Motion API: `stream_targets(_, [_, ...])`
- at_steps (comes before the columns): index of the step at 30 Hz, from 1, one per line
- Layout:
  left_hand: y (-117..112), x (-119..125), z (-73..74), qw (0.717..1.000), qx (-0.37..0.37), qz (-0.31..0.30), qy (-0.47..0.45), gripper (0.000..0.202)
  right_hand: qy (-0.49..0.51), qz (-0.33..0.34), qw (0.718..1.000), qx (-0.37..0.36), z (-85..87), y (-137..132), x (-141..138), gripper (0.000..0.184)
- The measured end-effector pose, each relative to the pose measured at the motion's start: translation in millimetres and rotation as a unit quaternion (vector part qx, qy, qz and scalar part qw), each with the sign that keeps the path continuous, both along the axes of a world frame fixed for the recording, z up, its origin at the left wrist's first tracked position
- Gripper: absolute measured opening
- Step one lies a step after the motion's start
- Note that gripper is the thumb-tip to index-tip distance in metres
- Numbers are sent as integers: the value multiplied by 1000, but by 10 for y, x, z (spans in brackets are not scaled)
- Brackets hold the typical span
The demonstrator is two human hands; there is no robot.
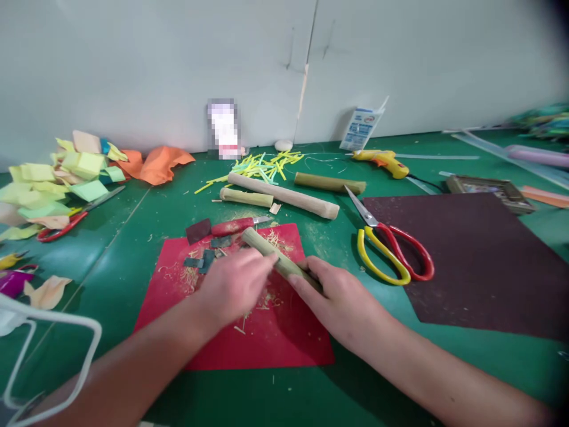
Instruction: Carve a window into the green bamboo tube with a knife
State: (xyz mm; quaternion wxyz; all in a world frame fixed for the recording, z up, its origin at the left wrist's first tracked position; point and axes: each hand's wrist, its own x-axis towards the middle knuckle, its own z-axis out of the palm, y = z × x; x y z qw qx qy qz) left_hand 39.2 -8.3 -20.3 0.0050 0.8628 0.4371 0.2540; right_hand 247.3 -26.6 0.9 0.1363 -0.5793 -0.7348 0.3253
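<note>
Bamboo stick: short greenish bamboo stick [260,244] is sitting over the red flat mat [284,341].
Axis: it's running diagonally, with the far end pointing up-left.
Grip: I'm pinching its middle with my left hand [235,286]; my right hand [338,299] is clasping the near end.
Edges: red-and-yellow steel scissors [391,252] are lying just beyond the mat's right edge, and a red-handled knife [235,226] is lying at its far edge.
</note>
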Motion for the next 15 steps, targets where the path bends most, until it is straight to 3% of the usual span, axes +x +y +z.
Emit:
stream_targets(3, [15, -5, -5, 997, 36, 71, -10, 25, -1, -6, 1000, 1, -2, -2, 0, 26])
stream_targets(7, [8, 7, 7, 1000, 12, 19, 2, 27, -3, -1, 1000, 4, -3, 3, -8, 26])
stream_targets(11, [-19, 38, 35, 998, 28, 57, -16, 25, -1, -5, 1000, 2, 8, 4, -11, 24])
stream_targets(15, [-61, 70, 46, 1000, -11, -16, -5, 28, -1, 5, 1000, 2, 15, -6, 1, 22])
